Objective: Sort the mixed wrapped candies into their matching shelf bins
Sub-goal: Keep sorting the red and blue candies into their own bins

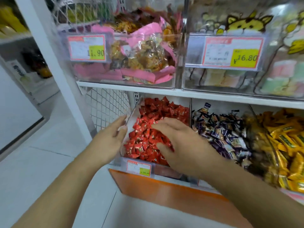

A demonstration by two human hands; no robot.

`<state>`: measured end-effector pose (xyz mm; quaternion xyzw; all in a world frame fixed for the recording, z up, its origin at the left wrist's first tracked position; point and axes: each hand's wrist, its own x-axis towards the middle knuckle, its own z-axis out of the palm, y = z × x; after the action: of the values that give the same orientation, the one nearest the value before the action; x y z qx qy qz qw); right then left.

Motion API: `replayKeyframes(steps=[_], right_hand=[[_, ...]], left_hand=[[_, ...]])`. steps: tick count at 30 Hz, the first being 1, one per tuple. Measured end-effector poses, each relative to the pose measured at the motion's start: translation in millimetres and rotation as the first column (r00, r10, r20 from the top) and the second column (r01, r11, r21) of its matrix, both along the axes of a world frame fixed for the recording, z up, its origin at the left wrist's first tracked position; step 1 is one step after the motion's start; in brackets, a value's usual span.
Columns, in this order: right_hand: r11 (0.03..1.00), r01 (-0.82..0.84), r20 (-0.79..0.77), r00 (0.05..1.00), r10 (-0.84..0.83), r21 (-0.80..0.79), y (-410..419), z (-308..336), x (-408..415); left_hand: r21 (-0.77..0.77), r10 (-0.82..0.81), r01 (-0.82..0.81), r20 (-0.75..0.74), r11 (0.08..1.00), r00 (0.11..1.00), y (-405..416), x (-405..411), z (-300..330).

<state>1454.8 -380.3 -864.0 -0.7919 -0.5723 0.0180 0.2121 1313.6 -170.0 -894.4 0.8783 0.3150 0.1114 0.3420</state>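
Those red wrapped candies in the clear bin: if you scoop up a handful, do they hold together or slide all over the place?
The red candies lie as a loose heap of small separate pieces, so a handful would probably shift and spill. Their wrappers look glossy, so likely slippery. The right hand rests spread over the pile, which suggests raking or cupping suits them better than pinching.

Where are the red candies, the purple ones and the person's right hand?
red candies (148, 135): head view, middle of the pile.
purple candies (220, 130): head view, middle of the heap.
right hand (179, 142): head view, back of hand.
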Motion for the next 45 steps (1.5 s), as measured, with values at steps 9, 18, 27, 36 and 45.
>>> replayKeyframes(steps=[9, 18, 27, 36, 45], right_hand=[[0.965, 0.061, -0.05, 0.996, -0.076, -0.254, 96.4, -50.9, 10.8], [0.946, 0.034, 0.079, 0.997, -0.009, -0.322, 86.1, -37.9, 27.0], [0.899, 0.17, 0.223, 0.971, -0.083, -0.403, 81.9, -1.3, 50.6], [0.975, -0.092, 0.105, 0.988, 0.114, -0.202, 103.6, -8.1, 16.5], [0.939, -0.158, 0.027, 0.984, 0.174, -0.306, 109.8, -52.3, 26.4]], left_hand=[[-0.158, 0.011, -0.005, 0.037, 0.987, 0.999, 5.0, -3.5, -7.0], [-0.074, -0.029, 0.032, 0.038, 0.997, 0.999, 2.0, -5.4, 0.4], [-0.079, -0.041, 0.045, 0.05, 0.996, 0.998, 5.1, -4.4, -4.4], [-0.086, -0.033, 0.038, 0.054, 0.996, 0.998, 6.6, -1.4, -8.1], [-0.112, -0.027, 0.037, 0.091, 0.993, 0.995, 9.9, -2.9, -12.0]])
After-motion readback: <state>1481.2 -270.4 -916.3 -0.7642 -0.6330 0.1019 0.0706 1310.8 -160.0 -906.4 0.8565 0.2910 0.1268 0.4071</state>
